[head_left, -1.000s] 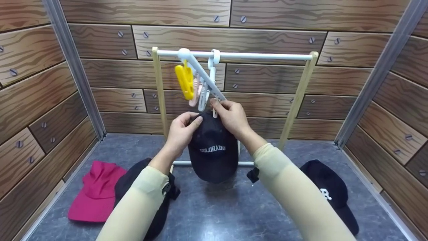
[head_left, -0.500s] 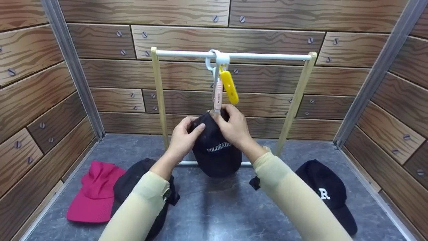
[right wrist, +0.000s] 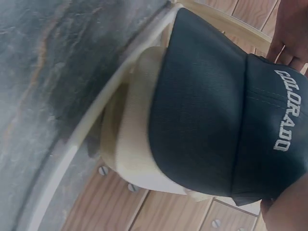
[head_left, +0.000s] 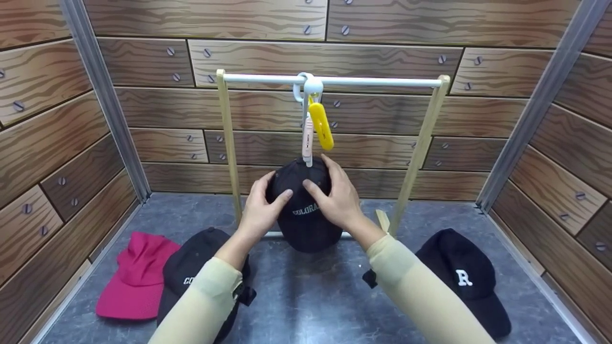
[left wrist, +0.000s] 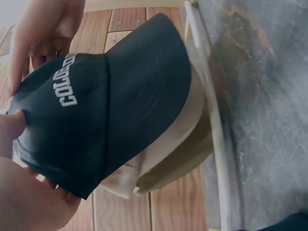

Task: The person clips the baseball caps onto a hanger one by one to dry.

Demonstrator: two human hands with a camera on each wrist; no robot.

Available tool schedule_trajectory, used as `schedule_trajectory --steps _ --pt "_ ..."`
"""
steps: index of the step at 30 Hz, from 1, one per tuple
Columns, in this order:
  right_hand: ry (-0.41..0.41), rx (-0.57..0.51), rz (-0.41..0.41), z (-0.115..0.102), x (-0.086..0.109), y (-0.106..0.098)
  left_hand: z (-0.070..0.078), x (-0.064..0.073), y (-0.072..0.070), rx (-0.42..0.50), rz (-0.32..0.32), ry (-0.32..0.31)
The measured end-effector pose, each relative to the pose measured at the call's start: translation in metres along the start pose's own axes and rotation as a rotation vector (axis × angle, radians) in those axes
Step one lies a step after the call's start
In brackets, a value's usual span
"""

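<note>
A black baseball cap (head_left: 303,229) lettered COLORADO hangs brim down at the middle of the rack, under a pale pink clip (head_left: 307,141). My left hand (head_left: 260,205) holds the cap's left side, thumb on the front and fingers toward the back. On the other side my right hand (head_left: 342,198) holds it likewise, its thumb on the crown. Next to the pink clip dangles a yellow clip (head_left: 321,125). Beige and olive-tan brims show behind the black cap; the left wrist view has a beige brim (left wrist: 185,110), the right wrist view a cream brim (right wrist: 137,130).
The rack has a white top bar (head_left: 382,82) and wooden posts (head_left: 420,148). On the grey floor lie a crimson cap (head_left: 134,286) and another black cap (head_left: 191,258) at left. A black cap with an R (head_left: 464,267) lies at right. Wood-patterned walls enclose the space.
The clip hanger has swung from slanting to end-on, and its yellow clip moved right. My right hand has left the clip and come down onto the cap's side; my left hand has shifted slightly lower.
</note>
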State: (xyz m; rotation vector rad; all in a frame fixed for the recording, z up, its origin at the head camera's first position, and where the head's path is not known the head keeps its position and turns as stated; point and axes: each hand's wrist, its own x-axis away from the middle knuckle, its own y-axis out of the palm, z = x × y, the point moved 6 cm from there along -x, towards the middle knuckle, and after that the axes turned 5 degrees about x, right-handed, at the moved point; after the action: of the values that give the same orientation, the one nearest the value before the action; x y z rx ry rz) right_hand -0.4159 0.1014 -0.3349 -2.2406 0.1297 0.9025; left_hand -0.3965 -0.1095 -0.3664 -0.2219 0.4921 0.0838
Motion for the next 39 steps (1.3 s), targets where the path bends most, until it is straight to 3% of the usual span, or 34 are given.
schedule_trajectory --steps 6,16,28,39 --pt "-0.018 0.022 0.011 0.009 0.011 0.003 -0.004 0.012 0.003 -0.05 -0.011 0.011" --pt "-0.055 0.047 0.028 0.023 0.028 0.011 -0.02 0.026 0.01 -0.046 -0.005 0.027" --pt "0.002 0.07 0.019 0.04 0.048 0.02 -0.042 0.045 0.013 -0.081 -0.064 -0.041" --pt "0.047 0.09 -0.047 0.06 0.069 0.021 -0.041 0.067 0.028 -0.059 -0.125 -0.037"
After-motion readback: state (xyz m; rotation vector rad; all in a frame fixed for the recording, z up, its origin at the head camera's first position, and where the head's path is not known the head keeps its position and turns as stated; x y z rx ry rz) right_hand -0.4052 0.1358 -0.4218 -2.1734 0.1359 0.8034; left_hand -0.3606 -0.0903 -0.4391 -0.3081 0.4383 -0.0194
